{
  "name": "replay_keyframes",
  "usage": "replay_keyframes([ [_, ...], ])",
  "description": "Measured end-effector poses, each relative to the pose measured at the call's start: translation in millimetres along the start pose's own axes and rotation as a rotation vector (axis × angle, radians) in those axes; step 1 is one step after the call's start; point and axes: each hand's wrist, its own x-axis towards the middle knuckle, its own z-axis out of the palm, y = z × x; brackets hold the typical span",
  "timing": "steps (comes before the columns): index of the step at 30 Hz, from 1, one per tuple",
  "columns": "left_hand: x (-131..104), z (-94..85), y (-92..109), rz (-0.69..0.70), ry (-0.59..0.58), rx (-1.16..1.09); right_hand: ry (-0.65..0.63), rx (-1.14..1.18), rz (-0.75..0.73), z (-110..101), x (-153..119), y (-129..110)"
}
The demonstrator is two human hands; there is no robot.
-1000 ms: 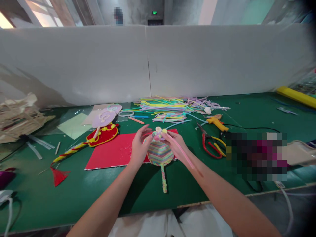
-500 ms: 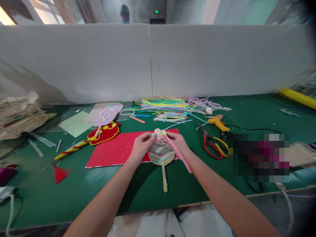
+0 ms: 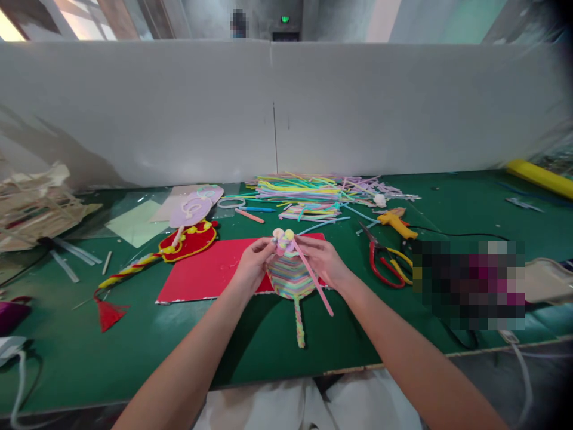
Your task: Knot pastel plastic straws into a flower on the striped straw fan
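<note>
My left hand [image 3: 251,263] pinches the left side of a small flower of coiled pastel pipe cleaners [image 3: 283,242], with pink, yellow and lilac loops. A long pink pipe cleaner [image 3: 316,280] slants down from the flower. At its upper end, the fingertips of my right hand [image 3: 326,261] are closed on it; their exact grip is partly hidden. Just below the flower is a round fan [image 3: 293,279] striped in pastel pipe cleaners, its twisted handle [image 3: 299,325] pointing toward me. Both hands partly cover the fan's upper edge.
Under the fan lies a red board [image 3: 201,275]. Pipe cleaners [image 3: 299,188] are heaped behind it. To the right are red-and-yellow-handled scissors [image 3: 385,263] and a yellow glue gun [image 3: 396,222]. A red fan [image 3: 192,243] with a tassel lies left. A grey partition [image 3: 179,113] closes the back.
The flower has shifted slightly left and up in my hands. The pink pipe cleaner has swung left, its free end now farther from my right forearm. The fan has stayed about in place.
</note>
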Motion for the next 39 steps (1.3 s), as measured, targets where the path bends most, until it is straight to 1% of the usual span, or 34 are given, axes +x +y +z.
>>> replay_keyframes([
  [3,-0.4,0.3,1.7,-0.039,-0.01,-0.044,-0.009,0.056,0.022,-0.8,1.8,2.3],
  [8,-2.5,1.8,-0.6,-0.084,-0.049,-0.041,0.071,0.012,0.005,-2.2,5.4,8.9],
  [12,-3.8,2.1,-1.1,-0.096,-0.08,-0.028,0.052,-0.011,0.02,-2.1,4.2,7.1],
  [15,-4.0,1.5,-1.0,-0.076,-0.085,0.001,0.011,-0.067,0.026,-1.5,3.1,4.6],
  [18,-3.3,0.5,-1.8,-0.03,-0.082,0.05,-0.015,-0.174,-0.009,-0.9,2.4,3.6],
  [23,-1.6,-1.0,-3.1,0.035,-0.057,0.105,0.021,-0.308,-0.073,-0.8,1.4,2.2],
  [27,-1.8,-1.0,-3.4,0.013,-0.068,0.087,0.046,-0.345,-0.094,-2.0,1.3,-0.2],
  [30,-2.4,-1.0,-3.3,-0.045,-0.089,0.039,0.013,-0.368,-0.115,-2.9,1.3,-2.7],
  [33,-2.4,-1.9,-2.9,-0.082,-0.085,0.017,-0.029,-0.388,-0.132,-3.3,0.9,-5.2],
  [37,-1.9,-2.4,-2.7,-0.094,-0.097,0.03,-0.1,-0.392,-0.119,-3.4,0.2,-5.6],
  [39,-2.1,-1.3,-3.5,-0.09,-0.104,0.037,-0.104,-0.404,-0.121,-3.6,0.5,-3.7],
])
